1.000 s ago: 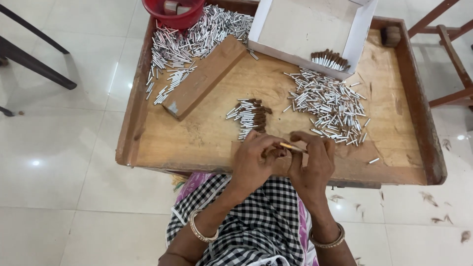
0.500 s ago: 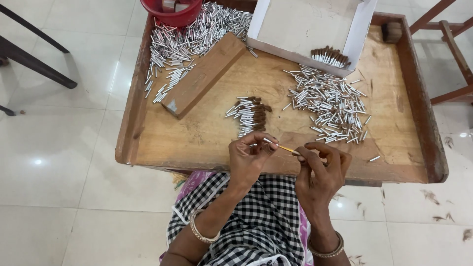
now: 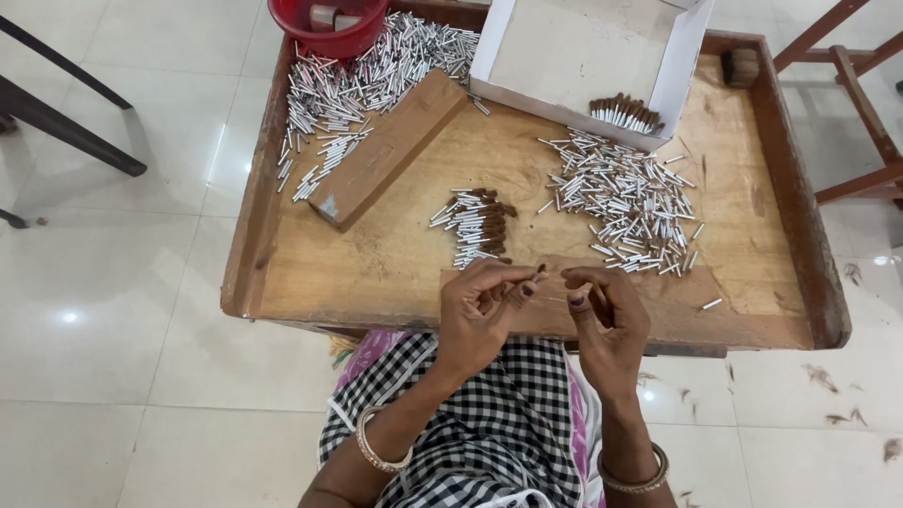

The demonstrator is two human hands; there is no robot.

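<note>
Two hands meet at the table's point(image 3: 282, 292) near edge, the left hand point(image 3: 480, 306) pinching a small brown-tipped tube point(image 3: 538, 275), the right hand point(image 3: 607, 315) curled with its contents hidden, near silver tubes point(image 3: 625, 202) and the half-cropped red bowl point(image 3: 329, 23).

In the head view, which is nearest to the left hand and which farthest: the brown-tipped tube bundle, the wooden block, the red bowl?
From the left hand:
1. Brown-tipped tube bundle, just beyond the fingers, tray middle.
2. Wooden block, farther, to the left.
3. Red bowl, at the tray's far left edge.
</note>
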